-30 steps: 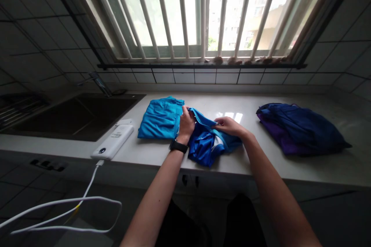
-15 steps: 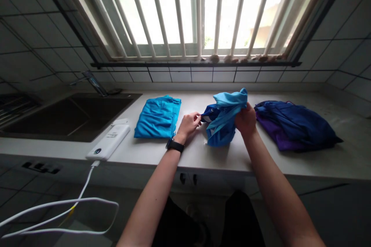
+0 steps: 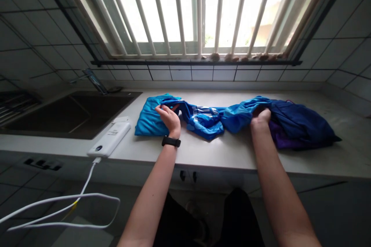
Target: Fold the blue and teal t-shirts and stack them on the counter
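A blue garment with white print (image 3: 204,123) is stretched sideways across the counter, its middle sagging in loose folds. My left hand (image 3: 169,119), a black watch on its wrist, grips one end over the edge of a folded turquoise cloth (image 3: 149,119). The garment's lighter blue end is gripped by my right hand (image 3: 261,117), whose fingertips are partly hidden in the fabric. That end touches or overlaps a heap of navy and purple clothing (image 3: 301,125) on the right.
The white counter (image 3: 232,154) runs below a barred window (image 3: 199,15). At the left are a dark sink (image 3: 66,117) and a tap (image 3: 95,81). Near the front edge lies a white power bank (image 3: 110,139) with a white cable (image 3: 87,179) hanging down.
My hands have moved apart, the left toward the turquoise cloth and the right toward the navy heap. The bunched blue garment has been spread out between them, showing its white print.
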Action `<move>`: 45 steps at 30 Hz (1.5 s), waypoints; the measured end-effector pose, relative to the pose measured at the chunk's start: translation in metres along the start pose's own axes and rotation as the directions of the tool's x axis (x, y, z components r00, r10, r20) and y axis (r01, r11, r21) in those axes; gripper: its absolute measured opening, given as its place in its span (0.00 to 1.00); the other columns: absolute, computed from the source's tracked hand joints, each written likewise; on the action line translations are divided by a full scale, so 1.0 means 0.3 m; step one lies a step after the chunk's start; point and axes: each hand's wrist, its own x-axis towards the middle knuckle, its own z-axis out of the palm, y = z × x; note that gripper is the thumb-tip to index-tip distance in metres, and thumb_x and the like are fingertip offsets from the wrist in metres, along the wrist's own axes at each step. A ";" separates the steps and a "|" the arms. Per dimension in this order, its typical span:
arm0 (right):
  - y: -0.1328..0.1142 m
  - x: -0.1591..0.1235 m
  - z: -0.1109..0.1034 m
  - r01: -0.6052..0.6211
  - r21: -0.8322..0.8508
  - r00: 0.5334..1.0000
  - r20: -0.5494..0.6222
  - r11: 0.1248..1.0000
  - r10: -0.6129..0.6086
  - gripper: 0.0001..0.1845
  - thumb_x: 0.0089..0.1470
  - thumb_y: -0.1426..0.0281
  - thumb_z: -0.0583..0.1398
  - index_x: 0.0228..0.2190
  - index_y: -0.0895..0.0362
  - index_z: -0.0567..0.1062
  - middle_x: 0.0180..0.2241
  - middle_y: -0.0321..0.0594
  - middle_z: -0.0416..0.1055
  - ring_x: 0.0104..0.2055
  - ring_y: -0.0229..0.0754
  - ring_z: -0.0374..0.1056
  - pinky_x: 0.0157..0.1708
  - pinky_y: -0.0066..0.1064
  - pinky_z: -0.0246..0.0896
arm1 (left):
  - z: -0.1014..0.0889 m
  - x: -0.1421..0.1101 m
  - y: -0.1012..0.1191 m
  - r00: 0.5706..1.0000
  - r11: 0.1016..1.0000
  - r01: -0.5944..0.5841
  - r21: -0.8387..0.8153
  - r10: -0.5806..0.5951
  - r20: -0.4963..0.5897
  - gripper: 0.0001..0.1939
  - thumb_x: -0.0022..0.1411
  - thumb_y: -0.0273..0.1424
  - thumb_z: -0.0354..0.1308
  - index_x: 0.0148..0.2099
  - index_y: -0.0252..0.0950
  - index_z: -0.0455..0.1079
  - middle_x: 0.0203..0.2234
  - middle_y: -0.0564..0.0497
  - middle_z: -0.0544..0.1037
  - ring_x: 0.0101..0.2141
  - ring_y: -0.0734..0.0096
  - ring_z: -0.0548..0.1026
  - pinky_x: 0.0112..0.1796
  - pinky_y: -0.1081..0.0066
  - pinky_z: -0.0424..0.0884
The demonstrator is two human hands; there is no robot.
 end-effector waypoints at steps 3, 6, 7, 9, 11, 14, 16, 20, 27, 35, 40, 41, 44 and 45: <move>0.044 0.002 0.006 0.117 -0.230 0.978 -0.140 0.966 -0.152 0.10 0.58 0.65 0.59 0.43 0.47 0.68 0.33 0.31 0.72 0.34 0.37 0.74 0.32 0.26 0.72 | -0.001 -0.018 0.007 0.973 0.982 -0.189 0.004 0.187 0.135 0.13 0.78 0.35 0.39 0.53 0.37 0.62 0.43 0.42 0.77 0.45 0.64 0.79 0.47 0.65 0.76; 0.073 -0.046 0.036 0.295 -0.406 0.956 0.138 0.865 -0.261 0.26 0.56 0.59 0.63 0.55 0.45 0.67 0.47 0.37 0.74 0.48 0.41 0.74 0.43 0.31 0.73 | -0.004 -0.046 0.014 0.865 0.918 -0.394 0.031 0.360 0.350 0.14 0.77 0.39 0.42 0.48 0.39 0.66 0.42 0.44 0.78 0.47 0.64 0.78 0.51 0.63 0.74; 0.080 -0.070 0.048 0.330 -0.457 0.935 0.280 0.826 -0.218 0.29 0.55 0.56 0.64 0.57 0.45 0.68 0.50 0.40 0.74 0.52 0.43 0.73 0.47 0.34 0.73 | -0.004 -0.055 0.015 0.814 0.897 -0.441 0.020 0.391 0.429 0.15 0.77 0.39 0.41 0.48 0.39 0.67 0.43 0.44 0.78 0.48 0.63 0.78 0.52 0.63 0.74; 0.093 -0.124 0.065 0.367 -0.549 0.845 0.535 0.751 -0.022 0.33 0.50 0.53 0.68 0.56 0.48 0.72 0.55 0.45 0.73 0.57 0.49 0.71 0.54 0.41 0.69 | -0.004 -0.073 0.015 0.714 0.861 -0.508 -0.005 0.424 0.557 0.14 0.76 0.39 0.44 0.49 0.39 0.68 0.49 0.43 0.78 0.53 0.61 0.76 0.56 0.61 0.72; 0.106 -0.173 0.072 0.456 -0.635 0.702 0.687 0.624 0.187 0.34 0.42 0.56 0.74 0.50 0.50 0.77 0.54 0.46 0.75 0.59 0.55 0.69 0.60 0.46 0.64 | -0.003 -0.088 0.010 0.635 0.830 -0.558 0.009 0.420 0.648 0.13 0.71 0.39 0.55 0.53 0.39 0.69 0.59 0.40 0.74 0.61 0.57 0.71 0.61 0.58 0.67; 0.115 -0.212 0.079 0.588 -0.687 0.611 0.723 0.427 0.321 0.17 0.40 0.64 0.74 0.35 0.53 0.81 0.44 0.45 0.79 0.53 0.57 0.72 0.60 0.49 0.61 | -0.003 -0.100 -0.006 0.557 0.786 -0.607 0.117 0.316 0.768 0.34 0.54 0.37 0.72 0.61 0.40 0.68 0.69 0.38 0.64 0.69 0.47 0.61 0.66 0.51 0.60; 0.106 -0.219 0.090 0.580 -0.697 0.642 0.710 0.421 0.291 0.07 0.47 0.65 0.69 0.29 0.53 0.80 0.38 0.44 0.79 0.47 0.54 0.73 0.57 0.48 0.63 | -0.004 -0.098 -0.014 0.531 0.777 -0.599 0.192 0.207 0.822 0.38 0.52 0.34 0.72 0.64 0.38 0.67 0.66 0.36 0.68 0.66 0.45 0.66 0.65 0.51 0.62; 0.062 -0.222 0.120 0.394 -0.642 0.726 0.657 0.658 0.205 0.11 0.47 0.59 0.67 0.30 0.53 0.78 0.34 0.39 0.77 0.42 0.48 0.73 0.49 0.40 0.66 | -0.003 -0.087 -0.005 0.554 0.751 -0.588 0.300 0.104 0.826 0.16 0.64 0.29 0.60 0.54 0.37 0.75 0.50 0.39 0.82 0.52 0.53 0.80 0.54 0.61 0.71; -0.016 -0.182 0.085 0.084 -0.171 0.853 0.521 0.982 0.018 0.09 0.44 0.61 0.61 0.29 0.49 0.67 0.22 0.30 0.54 0.23 0.39 0.57 0.26 0.32 0.62 | -0.001 -0.103 0.036 0.617 0.759 -0.573 0.309 0.151 0.772 0.16 0.73 0.40 0.52 0.40 0.37 0.76 0.40 0.38 0.83 0.40 0.56 0.81 0.38 0.67 0.68; 0.010 -0.115 0.069 -0.108 -0.319 0.895 0.381 0.942 0.232 0.14 0.55 0.59 0.59 0.23 0.51 0.64 0.17 0.30 0.55 0.17 0.35 0.51 0.17 0.28 0.52 | 0.007 -0.093 0.012 0.619 0.808 -0.523 0.270 0.142 0.772 0.22 0.76 0.38 0.44 0.36 0.38 0.76 0.32 0.40 0.82 0.36 0.59 0.80 0.38 0.66 0.69; 0.053 -0.216 0.107 -0.066 -0.586 0.734 0.520 0.807 0.437 0.21 0.55 0.58 0.66 0.48 0.53 0.75 0.42 0.41 0.78 0.31 0.38 0.71 0.27 0.27 0.68 | -0.012 -0.101 0.031 0.593 0.887 -0.461 0.028 0.285 0.754 0.22 0.76 0.37 0.41 0.50 0.39 0.77 0.41 0.44 0.84 0.46 0.60 0.79 0.48 0.65 0.74; 0.058 -0.231 0.108 -0.021 -0.626 0.671 0.569 0.779 0.475 0.29 0.52 0.58 0.70 0.53 0.52 0.74 0.46 0.41 0.78 0.35 0.39 0.72 0.31 0.28 0.70 | -0.017 -0.101 0.037 0.588 0.888 -0.458 -0.024 0.324 0.741 0.20 0.75 0.37 0.43 0.55 0.39 0.75 0.44 0.44 0.84 0.49 0.60 0.79 0.50 0.65 0.74; 0.068 -0.249 0.104 0.119 -0.727 0.512 0.629 0.677 0.585 0.38 0.40 0.63 0.76 0.54 0.51 0.76 0.41 0.38 0.79 0.37 0.40 0.72 0.37 0.29 0.71 | -0.024 -0.093 0.045 0.630 0.877 -0.481 -0.022 0.363 0.687 0.18 0.71 0.33 0.51 0.59 0.37 0.73 0.49 0.42 0.82 0.52 0.60 0.78 0.53 0.64 0.73; 0.068 -0.248 0.103 0.166 -0.747 0.467 0.635 0.644 0.616 0.33 0.38 0.62 0.76 0.49 0.52 0.79 0.37 0.36 0.78 0.36 0.40 0.72 0.36 0.29 0.70 | -0.023 -0.088 0.042 0.664 0.872 -0.489 0.029 0.351 0.660 0.17 0.70 0.30 0.51 0.56 0.36 0.74 0.48 0.41 0.82 0.52 0.59 0.78 0.53 0.64 0.73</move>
